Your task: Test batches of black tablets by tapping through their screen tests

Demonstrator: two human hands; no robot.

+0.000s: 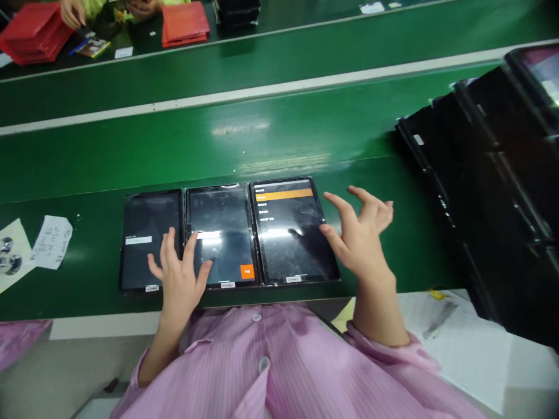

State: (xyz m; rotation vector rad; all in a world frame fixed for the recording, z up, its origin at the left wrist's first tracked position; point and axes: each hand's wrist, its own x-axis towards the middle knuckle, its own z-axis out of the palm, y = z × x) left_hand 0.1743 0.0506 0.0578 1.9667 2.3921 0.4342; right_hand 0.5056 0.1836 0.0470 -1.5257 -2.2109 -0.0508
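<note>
Three black tablets lie side by side on the green bench. My left hand, fingers spread, is over the gap between the left tablet and the middle tablet. Its index fingertip is at a white bar on the middle screen, which also has an orange "Fail" box; whether it touches the glass I cannot tell. The right tablet displays a menu with an orange highlighted row. Beside its right edge is my right hand, fingers apart and holding nothing, the thumb at the tablet's edge.
Stacked black tablets rise at the right. Handwritten paper lies at the left. Across the bench are red packets, a red stack and another person's hands. White sheets lie below the bench edge.
</note>
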